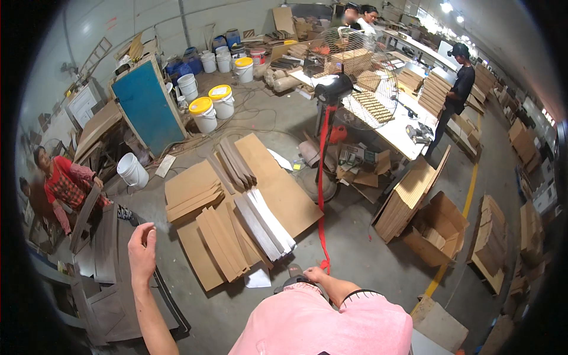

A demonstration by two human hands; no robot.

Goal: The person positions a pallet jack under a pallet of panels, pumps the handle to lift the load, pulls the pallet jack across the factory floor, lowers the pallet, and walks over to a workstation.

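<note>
My left hand is raised at the left, above the floor, with its fingers curled in and nothing visible in them. Beyond it a person in a red checked apron handles a long brown board. My right hand is low, close to my body, by the lower end of a red strap; its fingers are partly hidden. In front of me, flat cardboard sheets carry stacks of brown strips and a stack of white strips.
A black stand fan stands ahead beside a white worktable. At right are leaning corrugated panels and an open cardboard box. Yellow-lidded buckets and a blue panel stand far left. Dark boards lie near left.
</note>
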